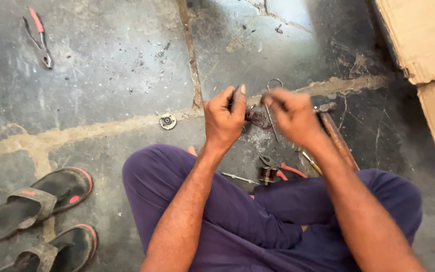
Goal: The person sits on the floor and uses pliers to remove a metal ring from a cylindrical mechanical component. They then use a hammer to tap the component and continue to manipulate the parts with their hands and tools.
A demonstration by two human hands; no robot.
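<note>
Dark grey stone floor (101,65), scuffed and dusty, crossed by pale cement joints. Bright daylight falls on the slab just beyond the vertical joint (190,50). Far right of that joint, torn brown cardboard (429,45) lies on the floor.

arms: bare, no sleeves showing | left hand (222,121) and right hand (293,118): grimy fingers (238,95) | legs: loose dark purple trousers (237,221) | wrists: unadorned

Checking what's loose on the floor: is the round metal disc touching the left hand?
Apart. The head view shows bare floor between the round metal disc and the left hand, which is raised beside it.
</note>
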